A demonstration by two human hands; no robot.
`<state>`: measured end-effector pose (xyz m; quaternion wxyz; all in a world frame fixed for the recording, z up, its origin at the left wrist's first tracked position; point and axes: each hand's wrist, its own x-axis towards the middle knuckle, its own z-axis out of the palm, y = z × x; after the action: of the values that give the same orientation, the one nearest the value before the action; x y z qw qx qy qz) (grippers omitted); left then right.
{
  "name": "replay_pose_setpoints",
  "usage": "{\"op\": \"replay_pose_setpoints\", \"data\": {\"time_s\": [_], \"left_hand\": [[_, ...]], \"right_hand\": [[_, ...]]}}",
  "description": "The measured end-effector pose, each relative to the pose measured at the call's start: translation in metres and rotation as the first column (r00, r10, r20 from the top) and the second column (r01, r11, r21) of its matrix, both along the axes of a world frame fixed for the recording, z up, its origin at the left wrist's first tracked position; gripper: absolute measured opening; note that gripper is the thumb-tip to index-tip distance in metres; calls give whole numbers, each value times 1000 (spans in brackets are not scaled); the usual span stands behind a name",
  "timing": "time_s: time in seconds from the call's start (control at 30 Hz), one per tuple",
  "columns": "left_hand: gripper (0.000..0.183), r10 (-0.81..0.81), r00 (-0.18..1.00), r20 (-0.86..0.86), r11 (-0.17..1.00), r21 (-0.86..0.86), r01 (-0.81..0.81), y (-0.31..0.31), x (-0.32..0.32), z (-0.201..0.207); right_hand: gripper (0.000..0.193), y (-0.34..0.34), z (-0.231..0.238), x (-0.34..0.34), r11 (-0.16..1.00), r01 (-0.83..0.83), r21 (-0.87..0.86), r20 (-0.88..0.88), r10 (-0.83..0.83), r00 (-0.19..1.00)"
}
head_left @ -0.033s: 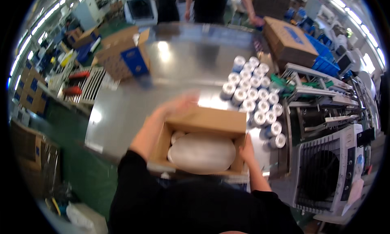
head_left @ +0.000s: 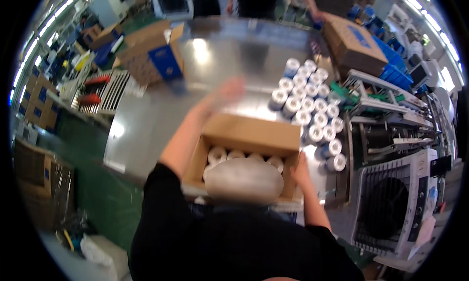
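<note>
An open cardboard box point(head_left: 251, 133) stands before me at the near edge of the metal table. Several white-topped rolls point(head_left: 217, 155) stand inside it, and a pale blurred oval point(head_left: 244, 181) covers much of its inside in the picture. My right hand point(head_left: 300, 171) grips the right wall of the box. Beyond the box's far left corner, my left hand point(head_left: 231, 91) hovers over the table, its fingers smeared by motion. Right of the box, a cluster of white-topped rolls with blue sides point(head_left: 308, 104) stands upright in rows.
A bare stretch of metal table point(head_left: 141, 129) lies left. An opened blue-and-brown carton point(head_left: 151, 61) stands at the back left, and flat cardboard point(head_left: 354, 44) is stacked at the back right. Another person's hand point(head_left: 317, 15) touches that stack. A grey fan unit point(head_left: 386, 208) stands at the right.
My left hand has moved slightly away from me, off the box's far edge. More rolls inside the box show from under the pale oval. My right hand stays at the box wall.
</note>
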<state>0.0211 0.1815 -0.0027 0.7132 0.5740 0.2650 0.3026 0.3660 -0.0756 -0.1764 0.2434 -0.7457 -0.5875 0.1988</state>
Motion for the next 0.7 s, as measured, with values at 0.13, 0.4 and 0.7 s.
{"op": "replay_pose_setpoints", "data": {"time_s": [0.13, 0.4, 0.7], "left_hand": [[35, 830, 423, 362, 548, -670, -501, 37, 24, 43], [37, 671, 738, 79, 506, -776, -377, 7, 135, 54], [46, 826, 552, -113, 529, -181, -829, 68, 118, 58]], "right_hand": [[60, 49, 162, -61, 936, -193, 294, -156, 246, 957], [59, 127, 305, -116, 860, -505, -67, -452, 425, 784], [55, 77, 355, -151, 373, -926, -61, -403, 839, 365]]}}
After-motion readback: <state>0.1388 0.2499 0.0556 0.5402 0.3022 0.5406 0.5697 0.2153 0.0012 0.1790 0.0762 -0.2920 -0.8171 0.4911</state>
